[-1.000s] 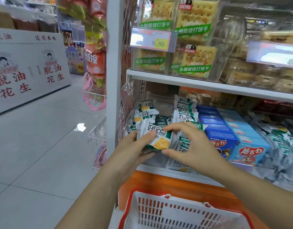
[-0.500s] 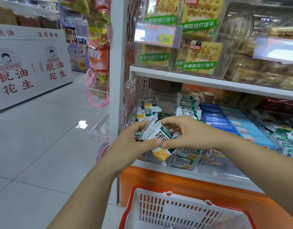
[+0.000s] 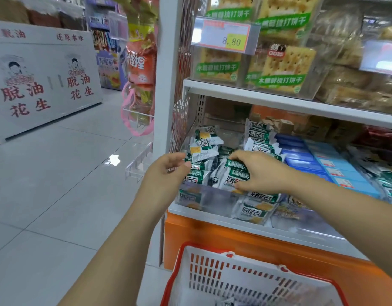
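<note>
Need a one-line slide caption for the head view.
Right hand grips a green snack pack in the shelf bin, left hand beside it, basket below.

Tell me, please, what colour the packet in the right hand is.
The packet is green and silvery white; head view.

Single head-worn view, angled forward and down.
The wide lens faces a shop shelf (image 3: 279, 102) from close range, left hand (image 3: 168, 171) and right hand (image 3: 263, 171) mid-frame at the packets (image 3: 203, 149); a basket (image 3: 245, 281) rim cuts the bottom edge, aisle floor (image 3: 58, 195) recedes left, apparently bowed by the lens.
</note>
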Demonstrator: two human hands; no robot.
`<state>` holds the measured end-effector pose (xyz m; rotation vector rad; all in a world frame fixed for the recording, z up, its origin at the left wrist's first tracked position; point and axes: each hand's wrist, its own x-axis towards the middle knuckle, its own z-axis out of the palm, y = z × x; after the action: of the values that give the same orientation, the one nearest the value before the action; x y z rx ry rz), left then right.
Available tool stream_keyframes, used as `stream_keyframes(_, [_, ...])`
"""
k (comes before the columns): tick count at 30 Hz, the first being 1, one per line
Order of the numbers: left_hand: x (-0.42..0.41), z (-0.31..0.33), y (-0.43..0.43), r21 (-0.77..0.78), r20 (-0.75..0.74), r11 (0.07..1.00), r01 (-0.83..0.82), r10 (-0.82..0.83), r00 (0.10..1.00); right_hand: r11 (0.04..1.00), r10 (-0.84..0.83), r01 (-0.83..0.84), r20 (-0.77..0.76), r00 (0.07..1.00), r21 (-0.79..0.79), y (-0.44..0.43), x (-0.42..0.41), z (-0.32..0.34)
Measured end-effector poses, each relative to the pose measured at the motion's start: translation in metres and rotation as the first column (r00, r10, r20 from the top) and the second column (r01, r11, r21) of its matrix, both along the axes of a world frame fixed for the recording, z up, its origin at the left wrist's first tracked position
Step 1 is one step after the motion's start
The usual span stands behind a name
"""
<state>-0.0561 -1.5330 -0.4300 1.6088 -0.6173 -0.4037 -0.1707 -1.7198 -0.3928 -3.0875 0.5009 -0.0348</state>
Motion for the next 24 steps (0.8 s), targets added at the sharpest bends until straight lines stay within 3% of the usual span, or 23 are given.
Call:
stream_keyframes(6, [-0.002,0.000,-0.002,0.028,-0.031,1.000,0.014,-0.013,0.999,1.000,0.016,-0.018,-0.298,0.955,-0.005,-0.001,0.037,0.007])
stream_keyframes(12, [0.002,0.001,0.002,0.034,-0.043,0.999,0.020,-0.018,0.999,0.995,-0.008,0.052,-0.451,0.893,0.085,-0.009,0.059,0.006])
stream_keyframes(17, [0.003,0.001,0.003,0.035,-0.062,0.999,0.022,-0.020,0.998,0.909,-0.011,0.247,-0.575,0.818,0.335,-0.019,0.060,0.010])
stream_keyframes(24, [0.003,-0.001,0.001,0.035,-0.087,0.999,0.027,-0.024,0.996,0.976,0.014,0.121,-0.605,0.796,0.181,-0.020,0.073,-0.019])
